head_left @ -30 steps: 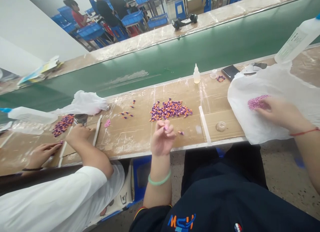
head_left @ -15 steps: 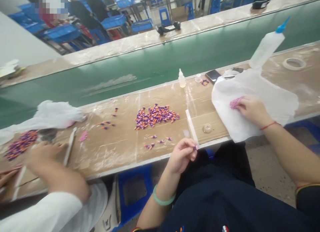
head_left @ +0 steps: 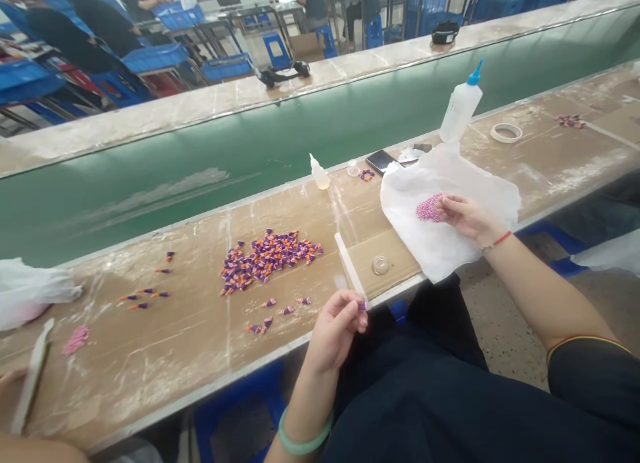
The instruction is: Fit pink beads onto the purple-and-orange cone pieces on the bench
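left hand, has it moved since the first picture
Yes, rightward: the left hand was by the pile of purple-and-orange pieces, left of the white strip, and is now by the strip's near end.

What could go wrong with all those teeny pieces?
The tiny purple piece pinched in the left hand might slip to the floor, since it is near the front edge of the table.

The right hand is at the small pink pieces, so a bump could scatter them. The white sheet under them seems to overhang the edge; a snag might spill them.
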`<action>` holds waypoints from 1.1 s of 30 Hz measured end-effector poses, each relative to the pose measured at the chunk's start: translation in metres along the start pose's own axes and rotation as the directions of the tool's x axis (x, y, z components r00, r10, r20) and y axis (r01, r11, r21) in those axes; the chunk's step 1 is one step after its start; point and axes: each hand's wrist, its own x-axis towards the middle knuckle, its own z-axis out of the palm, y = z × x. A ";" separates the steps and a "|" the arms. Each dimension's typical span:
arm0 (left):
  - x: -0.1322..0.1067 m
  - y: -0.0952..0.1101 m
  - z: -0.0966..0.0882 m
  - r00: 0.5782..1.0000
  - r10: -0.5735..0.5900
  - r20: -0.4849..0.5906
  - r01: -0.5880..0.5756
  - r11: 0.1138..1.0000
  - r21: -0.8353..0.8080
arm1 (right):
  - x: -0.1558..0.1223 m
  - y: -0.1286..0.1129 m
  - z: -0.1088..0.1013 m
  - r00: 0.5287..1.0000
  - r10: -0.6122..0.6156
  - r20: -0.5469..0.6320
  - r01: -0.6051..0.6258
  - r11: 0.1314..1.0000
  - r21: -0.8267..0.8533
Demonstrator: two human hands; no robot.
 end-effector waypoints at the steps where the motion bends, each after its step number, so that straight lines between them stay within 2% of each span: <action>1: 0.000 0.000 0.000 1.000 0.001 0.000 -0.001 1.000 -0.002 | -0.001 0.000 0.001 1.000 0.004 0.005 -0.004 0.999 0.045; 11: 0.003 0.002 0.005 1.000 0.001 0.003 -0.001 1.000 0.017 | -0.031 -0.010 0.026 0.996 -0.068 0.051 0.046 0.937 0.347; 21: 0.005 0.003 0.010 0.999 0.037 0.017 -0.038 0.997 0.062 | -0.068 -0.022 0.057 0.992 -0.057 0.108 0.010 0.919 0.394; 24: 0.009 0.009 0.022 0.989 0.133 0.064 -0.139 0.986 0.090 | -0.085 -0.027 0.072 0.982 -0.081 0.171 0.007 0.917 0.398; 28: 0.017 0.024 0.050 0.939 0.282 0.199 -0.315 0.936 0.160 | -0.103 -0.030 0.094 0.957 -0.150 0.250 0.032 0.906 0.422; 30: 0.021 0.032 0.064 0.913 0.315 0.260 -0.367 0.912 0.183 | -0.108 -0.030 0.102 0.947 -0.161 0.278 0.023 0.897 0.441; 33: 0.024 0.038 0.081 0.900 0.298 0.316 -0.365 0.914 0.179 | -0.112 -0.030 0.111 0.920 -0.197 0.340 0.024 0.892 0.452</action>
